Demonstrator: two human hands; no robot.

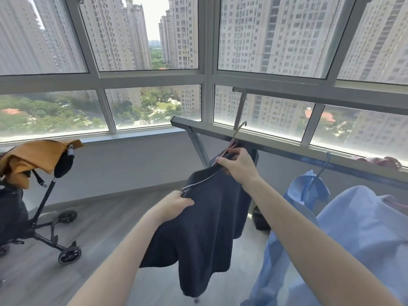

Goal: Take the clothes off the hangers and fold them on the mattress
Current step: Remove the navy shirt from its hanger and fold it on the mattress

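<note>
R hand grips hanger; L hand, top.

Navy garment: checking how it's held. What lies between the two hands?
Head view: the light-trimmed neckline of the navy garment spans from the left hand to the right hand, which also grips the pink hanger.

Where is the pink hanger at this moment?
Head view, right of centre: the pink hanger is gripped by the right hand at the neck of the navy garment, its hook at the grey rack rail.
</note>
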